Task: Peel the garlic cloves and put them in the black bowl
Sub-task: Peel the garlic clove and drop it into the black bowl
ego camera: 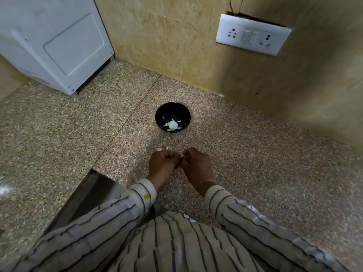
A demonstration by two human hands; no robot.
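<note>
A black bowl [172, 109] stands on the speckled granite counter [245, 154], with several pale peeled garlic cloves [172, 125] in its bottom. Nearer to me, my left hand [162, 163] and my right hand [197, 165] meet knuckle to knuckle over the counter. Their curled fingers pinch a small garlic clove [182, 155] between them, and only a pale sliver of it shows. A few bits of white garlic skin [162, 149] lie just beyond my left hand.
A white appliance [57, 42] stands at the back left of the counter. A switch and socket plate [252, 35] sits on the tan wall at the right. The counter has a cut-out edge [92, 173] at my lower left.
</note>
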